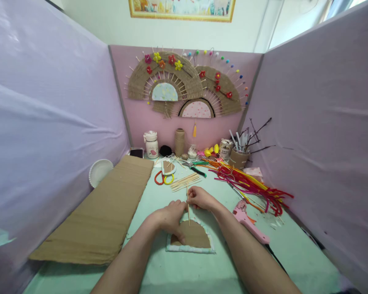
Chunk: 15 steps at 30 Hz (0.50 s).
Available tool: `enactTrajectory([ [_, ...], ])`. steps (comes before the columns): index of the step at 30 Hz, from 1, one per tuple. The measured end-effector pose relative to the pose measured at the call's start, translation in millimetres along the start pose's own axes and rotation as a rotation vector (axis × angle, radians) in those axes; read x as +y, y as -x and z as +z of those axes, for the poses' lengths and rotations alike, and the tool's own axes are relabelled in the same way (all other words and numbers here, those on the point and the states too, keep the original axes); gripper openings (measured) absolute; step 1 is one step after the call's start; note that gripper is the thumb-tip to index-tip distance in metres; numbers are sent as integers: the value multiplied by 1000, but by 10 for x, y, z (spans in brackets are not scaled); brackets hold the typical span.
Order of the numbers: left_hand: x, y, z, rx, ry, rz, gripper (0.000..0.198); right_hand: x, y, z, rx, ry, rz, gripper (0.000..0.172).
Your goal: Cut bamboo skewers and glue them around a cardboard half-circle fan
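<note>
A half-round cardboard piece with a pale blue fabric edging lies flat on the table, its straight side towards me. My left hand rests over its left part, thumb on the bare cardboard and fingers spread away towards a thin bamboo skewer. This skewer points away from me, its near end over the curved top of the cardboard piece. My right hand pinches the skewer along its length, just beyond the curved edge. Just past my hands, several loose skewers lie in a bunch.
A large cardboard sheet covers the left side. On the right are a pink glue gun and red and yellow pipe cleaners. Scissors, pliers, a twine spool and a white jar stand or lie further back.
</note>
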State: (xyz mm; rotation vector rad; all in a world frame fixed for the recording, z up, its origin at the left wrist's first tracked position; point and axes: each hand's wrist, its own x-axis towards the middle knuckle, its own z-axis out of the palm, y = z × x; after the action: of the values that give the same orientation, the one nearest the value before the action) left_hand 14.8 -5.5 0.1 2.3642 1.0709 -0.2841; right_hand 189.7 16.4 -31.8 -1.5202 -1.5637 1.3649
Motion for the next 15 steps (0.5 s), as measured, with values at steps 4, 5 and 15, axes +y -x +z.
enactTrajectory([
  [4,21,24,-10,3,8,-11,88,1,1,2,-1,-1,0,26],
  [5,24,28,-12,4,9,-14,88,1,3,2,-2,0,0,26],
  [15,-20,7,8,10,4,4,90,-32,35,-1,11,5,15,27],
])
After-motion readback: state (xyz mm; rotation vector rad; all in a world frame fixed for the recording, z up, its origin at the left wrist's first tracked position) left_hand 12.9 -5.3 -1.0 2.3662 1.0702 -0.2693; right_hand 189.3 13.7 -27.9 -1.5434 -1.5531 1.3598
